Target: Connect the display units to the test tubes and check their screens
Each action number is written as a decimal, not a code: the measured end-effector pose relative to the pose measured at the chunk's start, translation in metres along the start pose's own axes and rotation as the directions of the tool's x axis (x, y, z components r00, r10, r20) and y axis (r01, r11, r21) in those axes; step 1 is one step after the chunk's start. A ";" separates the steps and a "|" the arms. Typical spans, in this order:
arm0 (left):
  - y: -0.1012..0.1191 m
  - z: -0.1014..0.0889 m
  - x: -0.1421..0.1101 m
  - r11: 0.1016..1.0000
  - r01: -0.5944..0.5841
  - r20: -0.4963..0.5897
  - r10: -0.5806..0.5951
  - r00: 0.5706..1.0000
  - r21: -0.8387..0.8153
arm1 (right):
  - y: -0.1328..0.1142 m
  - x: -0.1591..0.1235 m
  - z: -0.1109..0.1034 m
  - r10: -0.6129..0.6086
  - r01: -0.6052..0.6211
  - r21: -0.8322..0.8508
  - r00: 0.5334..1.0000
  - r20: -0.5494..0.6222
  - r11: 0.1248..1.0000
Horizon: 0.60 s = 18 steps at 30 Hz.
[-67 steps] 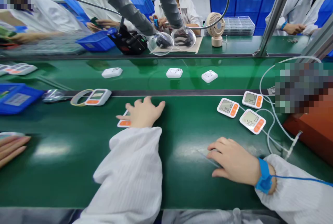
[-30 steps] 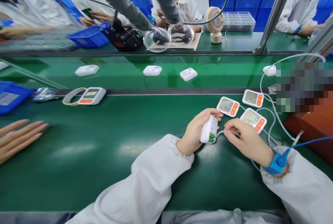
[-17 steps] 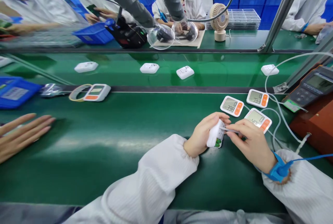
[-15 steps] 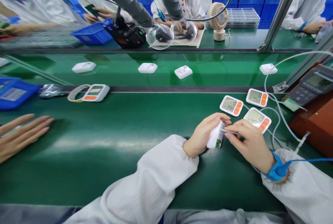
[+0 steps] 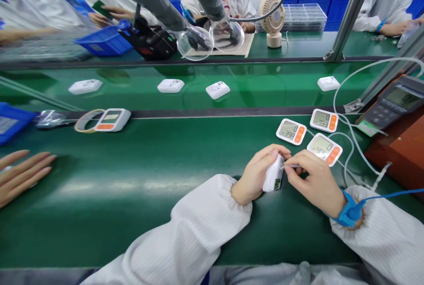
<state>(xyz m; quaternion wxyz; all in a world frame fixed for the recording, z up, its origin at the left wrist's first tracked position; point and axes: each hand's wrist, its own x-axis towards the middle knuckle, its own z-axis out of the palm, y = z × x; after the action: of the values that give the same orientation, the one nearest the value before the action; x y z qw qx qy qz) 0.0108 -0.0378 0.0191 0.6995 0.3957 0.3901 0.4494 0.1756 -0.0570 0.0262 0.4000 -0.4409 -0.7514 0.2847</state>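
Note:
My left hand [image 5: 252,175] grips a white blood pressure monitor [image 5: 272,175], tilted on edge above the green bench. Its screen side is hidden from me, and a bit of green circuit board shows at its lower end. The fingers of my right hand [image 5: 316,181] pinch a thin pale tube [image 5: 293,166] whose tip meets the monitor's side; whether it is inserted I cannot tell. Just beyond my hands lie three monitors with lit screens and orange buttons: one on the left [image 5: 291,132], one behind [image 5: 323,120] and one nearest my right hand [image 5: 324,148].
Pale tubing [image 5: 348,161] loops on the right by a handheld meter [image 5: 394,104] and a brown box [image 5: 397,148]. A tape roll [image 5: 83,122] and another monitor [image 5: 113,120] lie left. Several white units ride the belt [image 5: 265,95]. A co-worker's hand [image 5: 24,177] rests at left.
White units on the belt have shifted left. The whole view has swung slightly. My hands keep the same hold on the monitor and tube.

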 end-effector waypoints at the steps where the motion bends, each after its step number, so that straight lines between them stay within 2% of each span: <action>1: 0.000 0.000 0.000 1.000 0.000 0.001 0.000 1.000 -0.005 | 0.000 0.000 0.000 0.001 -0.001 -0.003 1.000 -0.003 1.000; 13: 0.000 -0.001 0.000 1.000 0.000 0.015 0.000 1.000 0.008 | 0.003 -0.001 0.001 -0.015 0.015 -0.002 0.999 -0.028 1.000; 18: 0.000 -0.002 0.000 1.000 -0.001 0.015 0.001 1.000 0.021 | 0.003 0.000 0.001 0.000 0.000 0.080 1.000 -0.001 0.997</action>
<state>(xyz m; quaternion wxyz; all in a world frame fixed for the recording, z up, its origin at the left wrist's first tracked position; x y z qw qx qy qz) 0.0093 -0.0376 0.0183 0.6980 0.4066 0.3894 0.4425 0.1764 -0.0560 0.0232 0.4176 -0.4247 -0.7392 0.3143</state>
